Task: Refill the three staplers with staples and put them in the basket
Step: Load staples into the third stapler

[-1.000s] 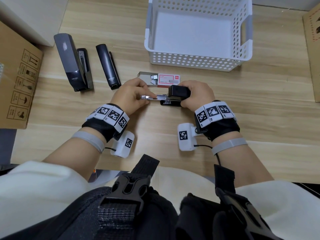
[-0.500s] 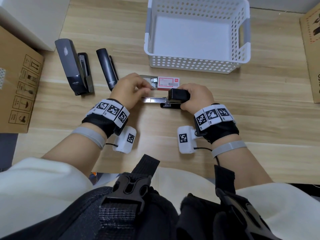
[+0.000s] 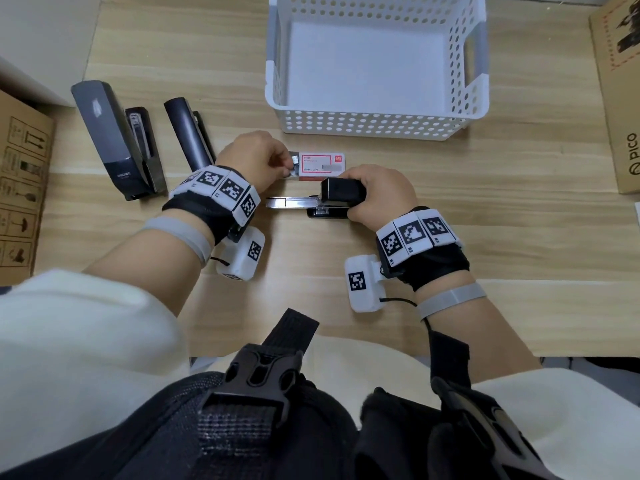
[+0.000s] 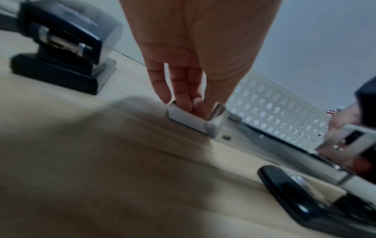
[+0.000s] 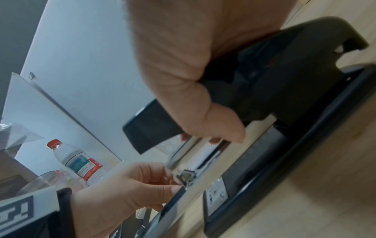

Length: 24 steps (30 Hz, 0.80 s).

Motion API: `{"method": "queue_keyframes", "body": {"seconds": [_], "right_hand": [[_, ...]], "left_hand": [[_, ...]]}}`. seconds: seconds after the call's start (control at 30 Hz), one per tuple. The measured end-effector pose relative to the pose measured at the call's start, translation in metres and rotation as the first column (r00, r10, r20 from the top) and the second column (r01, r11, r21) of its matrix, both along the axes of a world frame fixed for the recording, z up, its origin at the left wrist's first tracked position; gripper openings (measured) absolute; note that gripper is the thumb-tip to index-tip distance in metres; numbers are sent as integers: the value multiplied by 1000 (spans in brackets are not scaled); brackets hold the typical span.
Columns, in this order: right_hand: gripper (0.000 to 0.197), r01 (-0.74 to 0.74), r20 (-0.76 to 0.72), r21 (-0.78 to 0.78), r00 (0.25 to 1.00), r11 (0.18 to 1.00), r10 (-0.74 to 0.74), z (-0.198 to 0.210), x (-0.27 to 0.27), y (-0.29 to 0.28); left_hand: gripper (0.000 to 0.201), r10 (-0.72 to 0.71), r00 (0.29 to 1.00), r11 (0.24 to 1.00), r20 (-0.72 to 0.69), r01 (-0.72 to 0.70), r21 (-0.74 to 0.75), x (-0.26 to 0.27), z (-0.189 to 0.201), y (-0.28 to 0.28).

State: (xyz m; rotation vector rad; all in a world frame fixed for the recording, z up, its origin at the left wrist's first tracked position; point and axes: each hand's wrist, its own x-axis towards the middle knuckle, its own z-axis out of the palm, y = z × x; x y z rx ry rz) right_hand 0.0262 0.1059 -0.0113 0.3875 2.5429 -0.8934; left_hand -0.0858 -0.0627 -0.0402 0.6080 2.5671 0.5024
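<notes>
A small black stapler point(image 3: 341, 195) lies on the wooden table with its top lifted and its metal magazine point(image 3: 294, 203) bare, pointing left. My right hand point(image 3: 360, 195) grips its raised top point(image 5: 284, 90). Just behind it lies a red-and-white staple box point(image 3: 321, 167) with its grey tray point(image 4: 189, 120) slid out to the left. My left hand point(image 3: 289, 168) reaches into that tray, and its fingertips point(image 4: 183, 103) pinch the staples inside. Two more dark staplers, a large one point(image 3: 110, 140) and a slimmer one point(image 3: 188, 133), lie open at the left. The white perforated basket point(image 3: 374, 124) stands behind the box with nothing in it.
A cardboard box point(image 3: 20, 188) borders the table's left edge and another point(image 3: 620, 98) the right edge. The right wrist view shows a water bottle point(image 5: 79, 162) off to the left. Bare wood lies between the stapler and the table's near edge.
My left hand has left the stapler's magazine and moved back to the staple box tray. The right hand still holds the stapler's top.
</notes>
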Motion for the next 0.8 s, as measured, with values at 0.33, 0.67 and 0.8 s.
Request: {"method": "queue_keyframes", "body": {"seconds": [0.33, 0.67, 0.8], "right_hand": [[47, 4, -5, 3, 1000, 1000, -4, 1, -2, 0], [46, 6, -19, 26, 1000, 1000, -5, -2, 0, -2], [46, 9, -21, 27, 1000, 1000, -9, 0, 1, -3]], "left_hand": [[4, 3, 1000, 1000, 17, -3, -11, 0, 1, 2], [10, 106, 991, 949, 85, -127, 290, 19, 10, -15], [12, 141, 979, 911, 148, -187, 369, 27, 15, -15]]}}
